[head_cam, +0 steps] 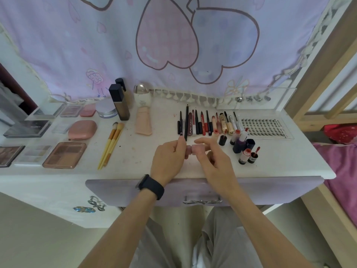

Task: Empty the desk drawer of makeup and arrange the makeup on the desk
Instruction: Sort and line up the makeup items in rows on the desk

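Both hands meet over the front middle of the white desk (146, 165). My left hand (170, 157), with a black watch on its wrist, and my right hand (212, 157) together grip a small pink lip product (193, 149), one end in each hand. Just behind them lies a row of pencils, liners and lip tubes (201, 123). To the right stand small bottles and open lip tints (242, 144). The lilac drawer front (119, 190) below the desk edge is closed or nearly so.
Palettes and compacts (63, 154) fill the left side, with two yellow brushes (112, 144), a cream tube (143, 122), tall dark bottles (118, 102) and a lash tray (264, 125) at the right. A patterned curtain hangs behind. A wooden bed frame (328, 78) stands right.
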